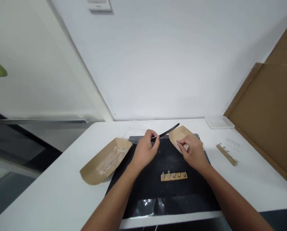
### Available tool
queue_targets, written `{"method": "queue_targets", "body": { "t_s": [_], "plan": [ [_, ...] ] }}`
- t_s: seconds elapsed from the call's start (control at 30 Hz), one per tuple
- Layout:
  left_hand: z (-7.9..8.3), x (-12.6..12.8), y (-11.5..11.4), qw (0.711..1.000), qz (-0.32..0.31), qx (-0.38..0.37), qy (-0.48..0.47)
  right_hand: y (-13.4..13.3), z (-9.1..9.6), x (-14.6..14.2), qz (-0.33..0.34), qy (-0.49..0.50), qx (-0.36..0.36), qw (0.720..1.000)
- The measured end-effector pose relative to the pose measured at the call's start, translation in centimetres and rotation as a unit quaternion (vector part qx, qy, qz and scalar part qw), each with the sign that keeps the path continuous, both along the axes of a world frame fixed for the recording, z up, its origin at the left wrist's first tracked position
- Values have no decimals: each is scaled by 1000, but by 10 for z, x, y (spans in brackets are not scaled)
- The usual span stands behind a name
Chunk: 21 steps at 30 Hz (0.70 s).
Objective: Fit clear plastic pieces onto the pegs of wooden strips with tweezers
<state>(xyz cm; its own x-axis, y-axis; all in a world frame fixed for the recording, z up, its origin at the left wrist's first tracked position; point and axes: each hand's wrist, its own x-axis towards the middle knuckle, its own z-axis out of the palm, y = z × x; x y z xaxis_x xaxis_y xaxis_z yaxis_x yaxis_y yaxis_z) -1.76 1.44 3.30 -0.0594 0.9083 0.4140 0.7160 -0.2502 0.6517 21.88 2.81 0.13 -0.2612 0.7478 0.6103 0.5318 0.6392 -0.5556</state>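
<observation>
My left hand (147,146) is closed around one end of a thin, slightly curved black strip (169,131) with a pale edge near the fingers. The strip points up and to the right. Over a small brown paper tray (176,134), the thumb and fingertips of my right hand (191,150) are pinched together; what is between them is too small to make out. Below both hands, a narrow tan stand (174,176) lies on the black mat (145,183). Several short pegs stand up from it, and the two at the left carry clear pieces.
A larger brown paper tray (92,175) at left holds many clear pieces. On the right are a second pegged stand (226,154), clear pieces (233,145) and a shallow white tray (219,123). Cardboard (266,118) borders the white table (69,189) at right; a wall closes the back.
</observation>
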Motion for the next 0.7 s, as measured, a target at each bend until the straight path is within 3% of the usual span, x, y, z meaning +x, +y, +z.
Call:
{"method": "queue_targets", "body": {
  "t_s": [0.1,0.27,0.47,0.57,0.7],
  "plan": [
    [-21,3,2,1000,25,15,-13,9,-4,6,-40,-7,-11,999],
    [-37,3,3,999,26,22,-14,24,-11,27,-99,-15,-29,995],
    [-52,5,9,999,-33,31,24,45,-19,67,-242,-79,-70,964],
    [-57,6,10,996,-63,38,42,53,-28,75,-217,-84,-108,967],
    [-59,5,10,996,-59,48,54,55,-38,69,-175,-92,-107,974]
  ]
}}
